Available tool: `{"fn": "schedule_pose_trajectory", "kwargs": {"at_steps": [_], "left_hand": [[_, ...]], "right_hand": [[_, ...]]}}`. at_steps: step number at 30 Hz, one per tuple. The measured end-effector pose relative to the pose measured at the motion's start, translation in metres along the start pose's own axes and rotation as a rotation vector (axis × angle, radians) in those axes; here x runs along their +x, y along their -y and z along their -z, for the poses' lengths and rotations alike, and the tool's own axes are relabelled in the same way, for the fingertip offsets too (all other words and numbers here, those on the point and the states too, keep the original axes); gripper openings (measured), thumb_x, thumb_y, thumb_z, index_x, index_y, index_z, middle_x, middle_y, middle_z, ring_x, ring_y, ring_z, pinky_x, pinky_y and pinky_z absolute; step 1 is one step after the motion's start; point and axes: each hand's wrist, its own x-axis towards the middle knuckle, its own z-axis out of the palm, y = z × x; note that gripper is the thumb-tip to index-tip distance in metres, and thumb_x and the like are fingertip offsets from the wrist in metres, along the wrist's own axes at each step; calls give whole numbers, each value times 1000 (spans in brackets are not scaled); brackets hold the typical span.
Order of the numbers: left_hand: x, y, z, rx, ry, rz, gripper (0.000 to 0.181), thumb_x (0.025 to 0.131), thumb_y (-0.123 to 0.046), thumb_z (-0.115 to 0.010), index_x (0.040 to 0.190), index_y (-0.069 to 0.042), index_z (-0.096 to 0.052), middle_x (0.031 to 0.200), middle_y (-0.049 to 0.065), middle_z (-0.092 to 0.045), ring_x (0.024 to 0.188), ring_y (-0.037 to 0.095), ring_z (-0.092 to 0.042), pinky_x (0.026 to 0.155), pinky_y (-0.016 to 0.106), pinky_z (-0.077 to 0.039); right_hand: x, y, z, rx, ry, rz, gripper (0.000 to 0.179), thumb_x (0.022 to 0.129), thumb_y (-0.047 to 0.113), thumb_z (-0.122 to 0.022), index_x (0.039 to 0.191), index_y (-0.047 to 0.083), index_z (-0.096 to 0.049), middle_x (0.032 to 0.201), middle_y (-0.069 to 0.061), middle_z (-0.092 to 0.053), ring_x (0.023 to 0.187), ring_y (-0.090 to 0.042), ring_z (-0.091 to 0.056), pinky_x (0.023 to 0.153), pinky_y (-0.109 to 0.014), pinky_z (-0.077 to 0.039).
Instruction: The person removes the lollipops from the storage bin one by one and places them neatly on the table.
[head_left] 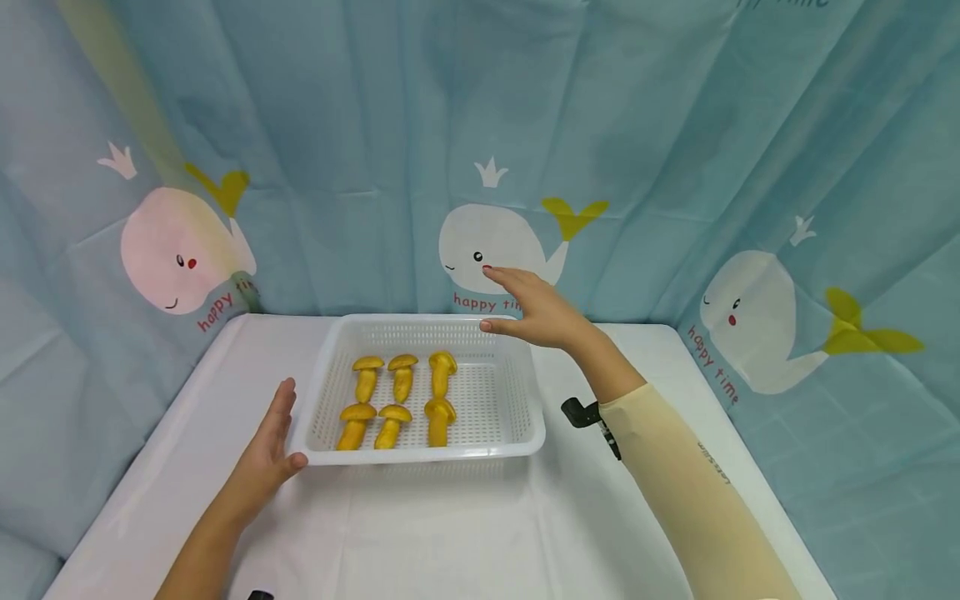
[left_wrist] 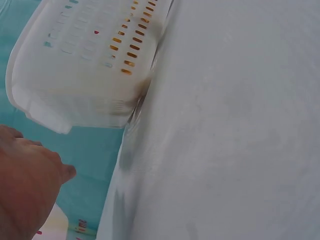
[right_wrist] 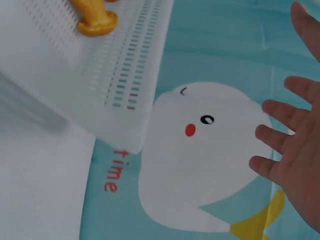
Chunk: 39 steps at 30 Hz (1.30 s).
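Note:
A white perforated plastic basket sits on the white-covered table. Inside it lie several yellow mushrooms in two rows, caps toward the back, with bare basket floor to their right. My left hand is beside the basket's front left corner, thumb apart from the fingers, holding nothing. Higher up, my right hand hovers over the back right part of the basket. Its fingers are extended and spread, as the right wrist view shows, and nothing is in them. In the left wrist view the basket wall stands just beyond the left hand.
Blue curtains printed with whales surround the table at the back and sides. A black camera mount is strapped at my right wrist, over a beige sleeve.

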Motion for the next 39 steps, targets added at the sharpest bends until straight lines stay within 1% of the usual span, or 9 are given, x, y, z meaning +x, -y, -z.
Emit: {"fn": "schedule_pose_trajectory", "kwargs": {"at_steps": [5,8,15,18,24,28,33,37,39], "left_hand": [[-2,4,-1,-25,-10,-23,104,85,-24,-76,158,-24,-2,165,-1,0,150,12,-2,110,8,-20],[-2,6,-2,-19,-12,-22,103,85,-18,-76,158,-24,-2,165,-2,-2,150,11,-4,110,9,-21],[-3,7,-5,-40,-7,21,105,84,-7,-75,157,-25,-2,165,-3,0,148,3,-4,107,6,-22],[-3,8,-4,-48,-2,33,106,84,-5,-75,157,-27,-2,165,-4,-1,149,5,-4,106,5,-22],[-3,8,-3,-79,46,32,105,85,2,-71,157,-27,-2,164,-4,4,149,9,-1,105,3,-22],[-3,5,-4,-30,47,57,104,85,-2,-73,157,-30,-4,164,-8,2,149,5,-3,103,2,-23],[-2,4,-7,30,22,35,108,81,-1,-77,158,-27,-6,164,-6,-3,149,5,-5,103,3,-23],[-1,5,-9,61,6,18,109,79,0,-78,158,-26,-7,164,-3,-4,148,5,-6,103,5,-25],[-2,5,-10,65,4,25,109,79,-1,-78,157,-27,-8,164,-5,-5,148,3,-7,103,5,-25]], "right_hand": [[16,4,-11,57,31,-30,88,81,72,-58,153,34,-27,158,8,-25,146,-15,-19,116,-48,-27],[26,5,-18,86,30,-20,85,82,69,-60,152,31,-31,157,8,-28,147,-14,-17,117,-46,-25],[42,7,-40,156,42,-12,77,85,61,-64,149,26,-38,150,13,-39,137,-10,-37,110,-38,-38],[46,7,-48,184,64,-17,74,86,56,-66,148,24,-41,149,8,-43,136,-13,-40,109,-38,-39],[51,3,-67,258,93,-43,67,86,48,-70,144,24,-46,146,5,-48,134,-20,-43,109,-40,-39],[53,-2,-79,283,116,-56,62,87,44,-70,142,23,-49,142,1,-52,130,-24,-46,105,-39,-43],[57,-6,-89,319,136,-67,54,89,36,-71,136,15,-55,137,-8,-56,125,-31,-49,101,-40,-45],[58,-9,-97,325,157,-99,49,88,33,-72,131,13,-59,133,-8,-58,121,-30,-52,99,-38,-47],[59,-10,-102,322,174,-122,45,89,32,-72,128,15,-60,132,-7,-59,117,-26,-54,96,-36,-48]]}}
